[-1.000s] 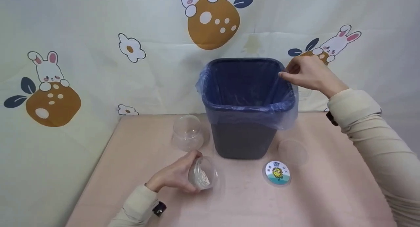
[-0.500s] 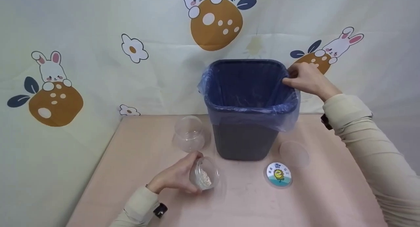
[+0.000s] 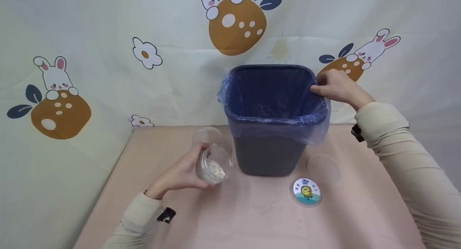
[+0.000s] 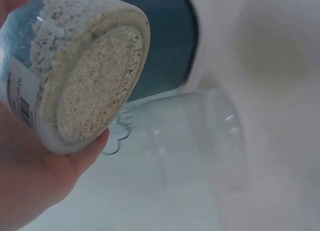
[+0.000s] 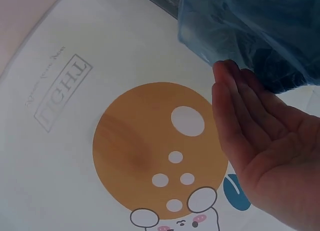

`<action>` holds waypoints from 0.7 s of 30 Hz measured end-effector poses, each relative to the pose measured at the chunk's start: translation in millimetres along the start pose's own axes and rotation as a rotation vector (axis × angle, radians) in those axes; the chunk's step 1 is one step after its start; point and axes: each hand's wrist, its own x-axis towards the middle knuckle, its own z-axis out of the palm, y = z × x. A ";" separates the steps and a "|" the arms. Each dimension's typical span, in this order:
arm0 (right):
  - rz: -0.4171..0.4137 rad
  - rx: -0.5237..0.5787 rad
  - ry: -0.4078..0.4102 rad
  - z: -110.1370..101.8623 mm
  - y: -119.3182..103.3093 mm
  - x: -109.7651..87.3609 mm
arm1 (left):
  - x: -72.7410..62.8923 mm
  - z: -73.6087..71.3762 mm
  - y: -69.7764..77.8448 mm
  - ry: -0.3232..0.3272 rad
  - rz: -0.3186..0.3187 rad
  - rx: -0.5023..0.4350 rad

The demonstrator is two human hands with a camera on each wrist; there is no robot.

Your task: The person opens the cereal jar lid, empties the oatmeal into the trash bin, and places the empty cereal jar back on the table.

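In the head view, the left hand (image 3: pixel 176 175) is curling around one clear plastic jar (image 3: pixel 218 169) with pale flakes inside. It is holding the jar tilted above the pink table (image 3: pixel 252 216), near the front left of one dark trash bin (image 3: pixel 270 155). One blue plastic bag (image 3: pixel 275 130) is lining the bin and hanging over its rim. The right hand (image 3: pixel 338 86) is pinching the bin's right rim, bag and all. A second clear jar (image 3: pixel 206 134) is standing behind the first. Right of the bin, one sunflower lid (image 3: pixel 306 192) and one clear round disc (image 3: pixel 323 169) are lying near each other. Three bunnies are peeking over three spotted orange fruits on the cloth (image 3: pixel 180 90).

In the left wrist view, the jar is showing its bottom and one white label (image 4: pixel 22 92), and the second jar is looking blurry beside it.

In the right wrist view, the fingers (image 5: pixel 235 113) are staying close together and touching the blue bag.
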 end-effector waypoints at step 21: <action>0.022 -0.114 -0.148 -9.1 -6.0 2.6 | 69.3 -96.7 81.2 0.297 0.015 0.068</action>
